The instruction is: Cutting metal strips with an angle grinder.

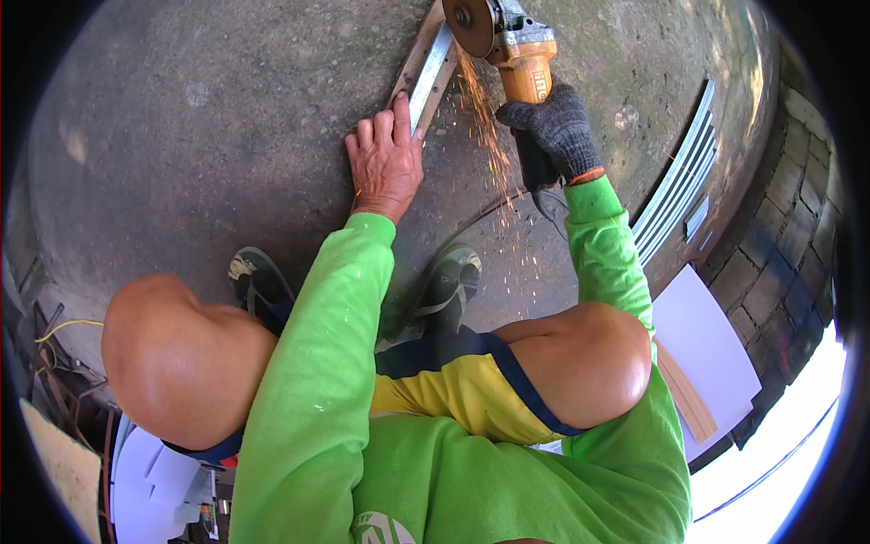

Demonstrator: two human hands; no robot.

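Note:
My right hand (559, 132), in a dark grey knitted glove, is wrapped round the body of an orange angle grinder (524, 68). Its round cutting disc (468, 24) meets the far part of a shiny metal strip (432, 74), and orange sparks (489, 118) spray back toward me. The strip lies along a wooden board (419, 56) on the ground. My bare left hand (385, 156) presses on the near end of strip and board, index finger stretched along it, the other fingers partly bent. What lies under the palm is hidden.
Several long metal strips (675, 172) lie on the concrete floor (245, 136) at right, with short offcuts (696, 218) beside them. A block wall (779, 218) stands beyond. The grinder's dark cord (489, 207) trails near my shoe (450, 281). White sheets (702, 344) lie lower right.

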